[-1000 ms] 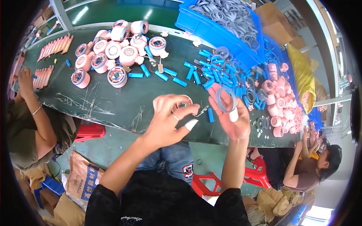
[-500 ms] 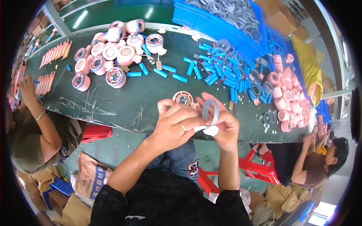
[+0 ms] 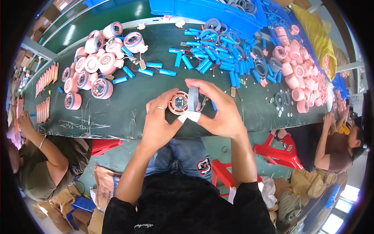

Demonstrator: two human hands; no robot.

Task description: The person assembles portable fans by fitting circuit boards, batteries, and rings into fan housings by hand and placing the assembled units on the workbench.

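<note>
My left hand (image 3: 155,121) is closed around the side of a round pink fan housing (image 3: 172,108), whose open face shows a small dark circuit board (image 3: 179,102). In my right hand (image 3: 221,114) a grey plastic ring (image 3: 193,99) stands on edge, pinched between thumb and fingers. The ring is right beside the housing's right rim; whether they touch I cannot tell. White wraps (image 3: 189,116) cover both thumb tips, which nearly meet below the housing. Part of the housing's underside and handle is hidden by the ring and my hands.
Pink fan housings (image 3: 91,63) pile up at the left. Blue cylindrical batteries (image 3: 210,54) with wires lie behind my hands, loose grey rings (image 3: 260,68) among them. A blue bin (image 3: 202,13) stands at the back, more pink housings (image 3: 299,71) at right. Co-workers sit on both sides.
My left hand has moved left and taken hold of the housing that lay on the table. My right hand has brought the grey ring beside it and turned it. The whole view has shifted.
</note>
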